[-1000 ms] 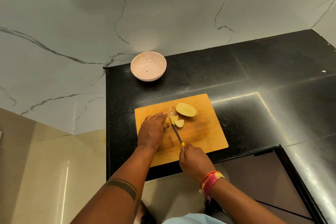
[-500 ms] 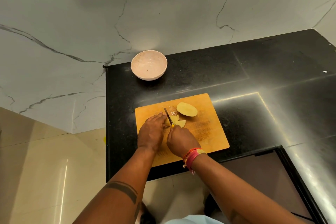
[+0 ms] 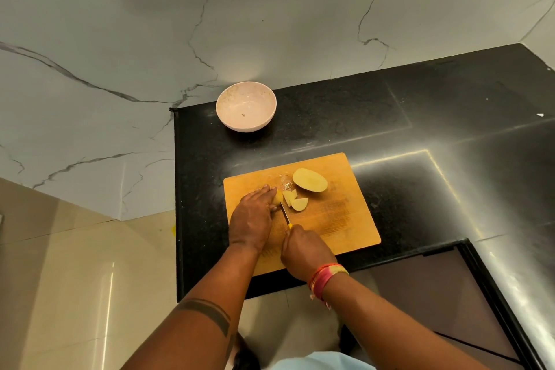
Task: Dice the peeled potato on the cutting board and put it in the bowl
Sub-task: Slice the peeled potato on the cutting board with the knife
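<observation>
**Inspector:** While the knife is mid-cut, report the head view (the only view supplied).

**Assistant:** The cutting board lies on the black table. The left hand presses down over one potato piece, fingers laid over it and gently bent, only its yellow edge showing past the fingertips. The right hand is closed round the knife handle, blade pointing away from the person and set just beside that piece.

**Inspector:** Remaining stock?

**Assistant:** Two cut wedges lie just right of the blade, touching one another. A larger potato half lies behind them, cut face up. The bowl stands well apart at the table's far left corner, holding no potato.

**Inspector:** Handling assessment?

**Assistant:** Judged firm and stiff, light, with wet, slippery cut faces; rounded sides may rock. Best pinned flat-face down, fingertips tucked back from the blade. Dicing appears early; finished cubes would be better scooped together than pinched singly.
</observation>
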The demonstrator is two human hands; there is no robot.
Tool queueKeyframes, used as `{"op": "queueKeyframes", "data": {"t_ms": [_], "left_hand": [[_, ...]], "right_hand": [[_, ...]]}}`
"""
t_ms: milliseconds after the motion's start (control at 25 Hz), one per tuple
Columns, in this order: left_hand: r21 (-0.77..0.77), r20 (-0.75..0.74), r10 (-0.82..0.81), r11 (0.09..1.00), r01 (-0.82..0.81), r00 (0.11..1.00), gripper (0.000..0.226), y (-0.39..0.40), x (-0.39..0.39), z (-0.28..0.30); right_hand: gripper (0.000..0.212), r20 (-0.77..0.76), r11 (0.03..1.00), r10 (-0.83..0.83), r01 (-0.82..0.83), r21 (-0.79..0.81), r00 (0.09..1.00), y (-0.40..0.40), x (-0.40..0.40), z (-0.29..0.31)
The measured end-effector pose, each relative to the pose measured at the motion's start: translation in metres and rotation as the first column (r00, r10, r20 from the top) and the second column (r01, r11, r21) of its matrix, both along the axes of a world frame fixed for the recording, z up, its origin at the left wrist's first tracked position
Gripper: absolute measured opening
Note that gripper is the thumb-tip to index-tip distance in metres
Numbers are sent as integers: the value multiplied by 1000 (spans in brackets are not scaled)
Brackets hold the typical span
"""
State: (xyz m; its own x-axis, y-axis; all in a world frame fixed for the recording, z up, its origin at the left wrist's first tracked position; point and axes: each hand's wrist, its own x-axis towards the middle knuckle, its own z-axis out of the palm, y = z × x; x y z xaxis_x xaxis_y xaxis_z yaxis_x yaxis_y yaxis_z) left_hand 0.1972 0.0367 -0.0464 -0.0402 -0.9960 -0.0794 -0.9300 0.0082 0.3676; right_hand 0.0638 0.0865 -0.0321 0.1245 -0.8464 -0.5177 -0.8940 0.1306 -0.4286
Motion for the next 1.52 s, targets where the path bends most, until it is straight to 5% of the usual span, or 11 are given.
{"op": "queueKeyframes", "data": {"t_ms": [800,1240,1520], "left_hand": [[16,-48,59,998,-58,997,46,4,2,2],[-11,-82,33,999,-34,996,43,3,4,2],[8,-155,122,992,-122,980,42,3,0,1]], "right_hand": [[30,99,989,-44,57,-134,994,-6,-4,11],[32,87,1000,0,0,8,996,-55,23,18],[26,12,999,53,-53,1,999,-6,4,2]]}}
